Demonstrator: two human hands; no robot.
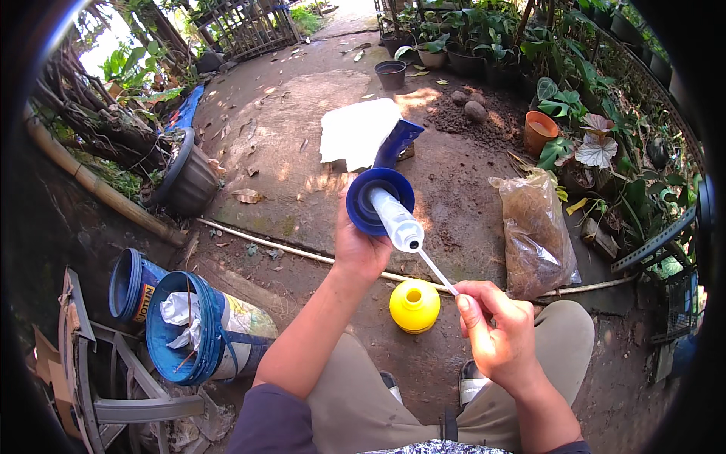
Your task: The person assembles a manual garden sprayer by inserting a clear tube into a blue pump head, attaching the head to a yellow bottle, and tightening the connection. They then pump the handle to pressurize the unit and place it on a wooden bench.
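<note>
My left hand [359,246] is wrapped round a blue cup-shaped sprayer head [354,213], with a blue handle-like part rising beyond it. From the cup a translucent white pump cylinder [393,216] points down toward me, a small dark hole in its end. My right hand [495,325] pinches a thin white tube [439,272] between thumb and forefinger; its far end meets or lies just beside the cylinder's tip, I cannot tell which. A yellow round bottle [414,309] with an uncapped neck stands upright on the ground below, between my feet.
Blue buckets [204,356] and a grey chair frame [147,408] are at the left. A clear bag of brown material [535,234] lies right. A pale pole [302,252] crosses the ground. Beyond are a white sheet [355,129], soil [488,132] and potted plants [454,57].
</note>
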